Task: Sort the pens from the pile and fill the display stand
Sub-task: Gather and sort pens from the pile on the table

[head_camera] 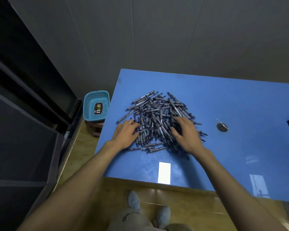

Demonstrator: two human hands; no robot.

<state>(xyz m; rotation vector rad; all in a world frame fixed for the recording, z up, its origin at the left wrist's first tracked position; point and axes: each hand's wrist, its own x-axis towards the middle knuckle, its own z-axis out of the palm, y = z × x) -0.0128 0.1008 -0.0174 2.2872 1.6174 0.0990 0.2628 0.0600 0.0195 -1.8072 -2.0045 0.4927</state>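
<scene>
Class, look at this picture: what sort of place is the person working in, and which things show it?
Probably a plain workroom or packing area: a blue table bears a big pile of pens, a blue basket sits on a stool beside it, and the walls are bare grey.

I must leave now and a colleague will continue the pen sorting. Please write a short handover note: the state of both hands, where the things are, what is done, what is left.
Left hand: fingers spread, resting on the left edge of the pen pile, gripping nothing clearly.
Right hand: fingers loosely bent, on the pile's right side; a grip cannot be confirmed.
The pile lies mid blue table. A blue basket sits on a stool beside the table's left edge.
Done: nothing visibly sorted.
Left: all sorting; no display stand is recognisable in view.
</scene>
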